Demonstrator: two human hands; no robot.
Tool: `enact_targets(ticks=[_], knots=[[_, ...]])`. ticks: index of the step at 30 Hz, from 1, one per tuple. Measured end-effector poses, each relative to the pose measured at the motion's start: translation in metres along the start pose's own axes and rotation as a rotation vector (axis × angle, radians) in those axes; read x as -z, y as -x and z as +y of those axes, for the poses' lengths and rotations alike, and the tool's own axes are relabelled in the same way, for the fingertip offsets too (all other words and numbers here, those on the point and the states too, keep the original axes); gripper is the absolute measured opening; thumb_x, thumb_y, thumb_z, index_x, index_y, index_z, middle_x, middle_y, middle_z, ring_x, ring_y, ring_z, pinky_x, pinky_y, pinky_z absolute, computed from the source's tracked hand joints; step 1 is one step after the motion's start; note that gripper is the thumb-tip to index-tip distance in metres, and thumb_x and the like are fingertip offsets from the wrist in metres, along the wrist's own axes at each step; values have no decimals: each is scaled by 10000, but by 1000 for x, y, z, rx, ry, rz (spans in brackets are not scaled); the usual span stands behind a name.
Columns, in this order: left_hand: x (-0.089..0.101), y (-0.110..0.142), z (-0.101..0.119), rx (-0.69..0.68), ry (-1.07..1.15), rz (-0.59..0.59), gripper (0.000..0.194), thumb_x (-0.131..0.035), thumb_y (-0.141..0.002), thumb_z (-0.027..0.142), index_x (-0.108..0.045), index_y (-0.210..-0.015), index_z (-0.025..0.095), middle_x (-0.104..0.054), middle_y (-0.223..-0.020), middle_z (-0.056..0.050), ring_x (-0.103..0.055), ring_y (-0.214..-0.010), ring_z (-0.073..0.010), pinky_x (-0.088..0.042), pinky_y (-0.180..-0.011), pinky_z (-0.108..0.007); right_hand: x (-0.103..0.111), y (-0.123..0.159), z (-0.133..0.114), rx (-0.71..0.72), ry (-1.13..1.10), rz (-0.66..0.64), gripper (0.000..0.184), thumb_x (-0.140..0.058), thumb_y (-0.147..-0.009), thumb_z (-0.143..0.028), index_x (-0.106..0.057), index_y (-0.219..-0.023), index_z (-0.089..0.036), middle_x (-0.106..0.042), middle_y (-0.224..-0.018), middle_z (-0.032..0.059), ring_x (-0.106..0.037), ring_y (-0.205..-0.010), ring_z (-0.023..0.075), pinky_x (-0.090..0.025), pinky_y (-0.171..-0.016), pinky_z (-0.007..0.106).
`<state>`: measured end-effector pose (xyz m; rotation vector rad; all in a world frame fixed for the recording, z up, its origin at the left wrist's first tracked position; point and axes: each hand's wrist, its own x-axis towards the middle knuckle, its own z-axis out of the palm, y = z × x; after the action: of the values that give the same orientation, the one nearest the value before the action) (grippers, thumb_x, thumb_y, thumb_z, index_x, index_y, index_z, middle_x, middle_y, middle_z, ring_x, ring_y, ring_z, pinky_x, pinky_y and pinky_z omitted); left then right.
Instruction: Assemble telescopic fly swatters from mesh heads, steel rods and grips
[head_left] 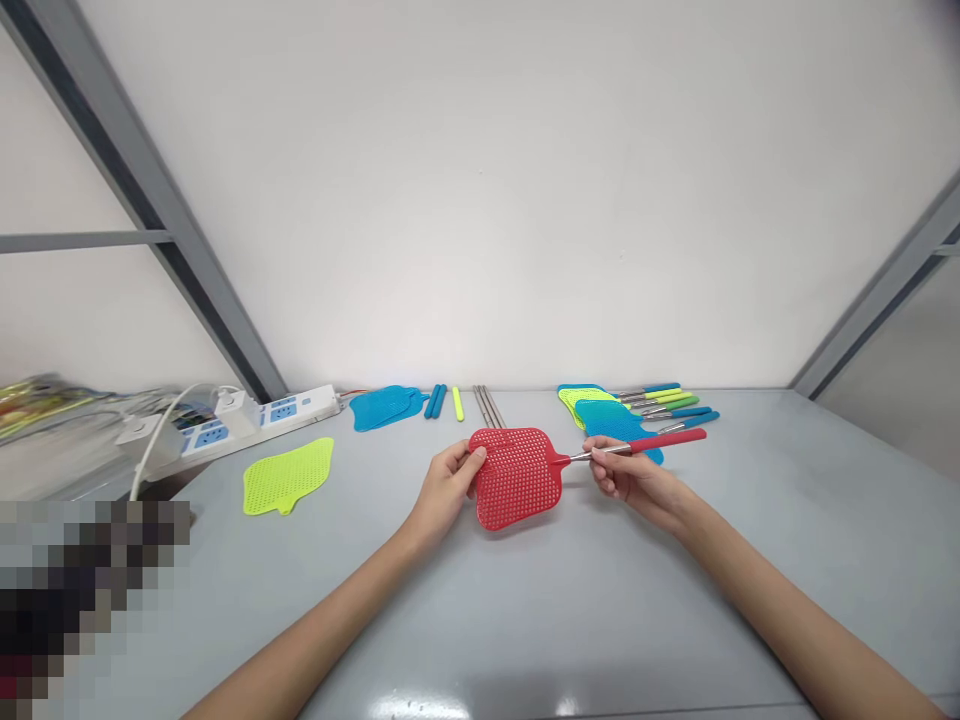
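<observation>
A red perforated plastic fly swatter (516, 478), judged light and springy, is held over the middle of the grey table (750, 600); its left edge is pinched by the left hand (450, 487), fingers together, and its slim steel shaft (579, 456), the stiffer hold, is gripped by the right hand's (634, 478) closed fingers

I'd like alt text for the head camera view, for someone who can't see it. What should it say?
Two bare hands hold a red fly swatter above a grey table: the left hand pinches its mesh head, the right hand its handle. Beyond lie a green swatter head, a blue swatter head, and a power strip.
</observation>
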<state>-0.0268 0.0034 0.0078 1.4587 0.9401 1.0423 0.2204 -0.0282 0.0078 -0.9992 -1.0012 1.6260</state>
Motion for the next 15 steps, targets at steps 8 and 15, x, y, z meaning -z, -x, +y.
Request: enact_targets(ticks=[8, 15], knots=[[1, -3, -8, 21, -46, 0, 188, -440, -770, 319, -508, -737, 146, -433, -558, 41, -406, -486, -87, -312, -435, -191, 0, -2, 2, -17, 81, 39, 193, -637, -708, -324, -590, -846, -197, -468, -611, -36, -386, -485, 48, -285, -419, 166], [2, -3, -9, -8, -85, -1, 212, -439, -765, 338, -506, -688, 153, -443, -565, 41, -410, -497, -87, -317, -440, -188, 0, -1, 2, -30, 117, 51, 222, -628, -711, -349, -584, -856, -186, -480, -620, -28, -398, -482, 51, -301, -415, 166]])
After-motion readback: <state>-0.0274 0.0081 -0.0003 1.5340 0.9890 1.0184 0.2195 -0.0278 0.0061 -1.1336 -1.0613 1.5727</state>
